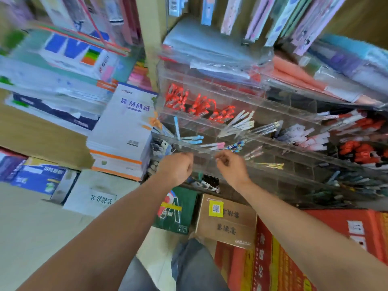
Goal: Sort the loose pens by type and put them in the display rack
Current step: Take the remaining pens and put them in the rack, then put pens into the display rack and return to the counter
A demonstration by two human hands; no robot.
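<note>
Both arms are stretched forward to the clear plastic display rack (204, 164), which stands on the shelf in front of me, tilted in the view.

Left hand (178, 166): fingers curled in, knuckles up against the front edge of one of the lower tiers. The back of the hand hides the fingertips, so I cannot tell if it grips a pen.

Right hand (231, 164): just beside the left, at the same tier edge. Fingers are loosely curled, with thumb and forefinger close together. The picture is blurred there, so I cannot tell if anything is pinched between them.

The two hands are apart, with a bare stretch of rack wall between them.

Pens in the rack, by compartment:
- red pens (199, 106) fill several compartments of an upper tier;
- white pens (241, 120) are on the tier below, to the right of the red ones;
- blue-capped pens (193, 139) lie fanned out just above my left hand;
- pink-capped pens (214, 145) are just above the gap between my hands;
- pale pink pens (310, 139) are further right.

The lower compartments hold dark pens, too blurred to sort by eye.

To the left of the rack and touching it is a stack of paper pads (123, 131). On the floor below are a green box (178, 211), a brown cardboard box (228, 221) and a red carton (294, 259).
</note>
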